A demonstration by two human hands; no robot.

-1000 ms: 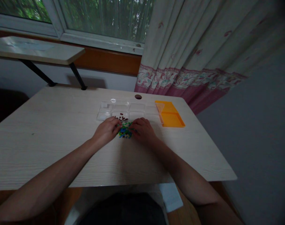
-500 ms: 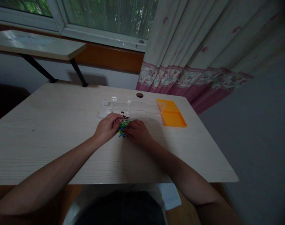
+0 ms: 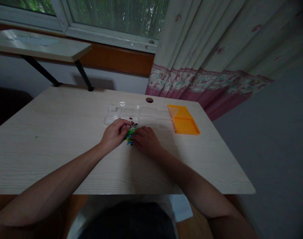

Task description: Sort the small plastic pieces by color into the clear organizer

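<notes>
Pale desk, curtain behind

Left hand and right hand are flanking a pile of coloured bits, fingers bent; cannot tell if gripping any. Pile is lying at the near edge of the clear tray.
</notes>
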